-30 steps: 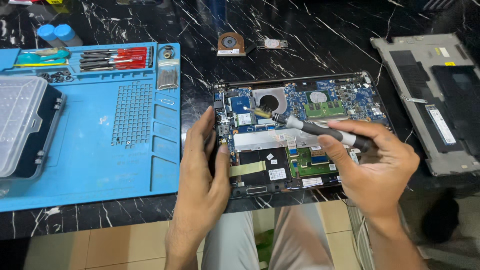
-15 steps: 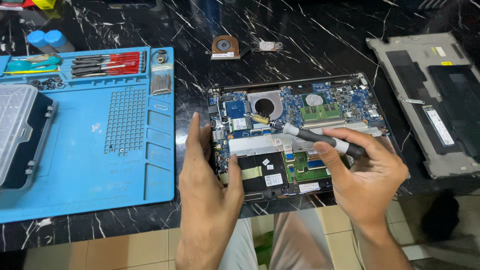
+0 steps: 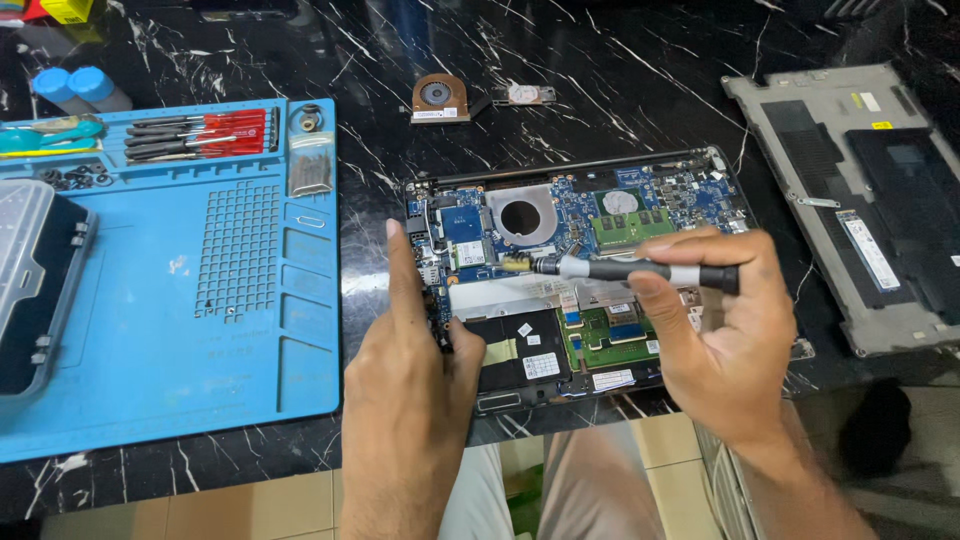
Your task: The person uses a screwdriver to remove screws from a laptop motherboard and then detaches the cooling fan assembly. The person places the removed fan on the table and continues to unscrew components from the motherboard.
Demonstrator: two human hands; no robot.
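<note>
Two bare hands work over an opened laptop (image 3: 600, 270) lying on the black marble worktop (image 3: 620, 90). The right hand (image 3: 725, 335) has its grip closed around a black-and-grey screwdriver (image 3: 640, 270), held nearly level, tip pointing left onto the circuit board just below the round fan opening. The left hand (image 3: 410, 375) rests flat on the laptop's left edge, grip open, forefinger extended along the frame. A blue mat (image 3: 240, 300) lies to the left; the removed bottom cover (image 3: 850, 190) lies to the right.
</note>
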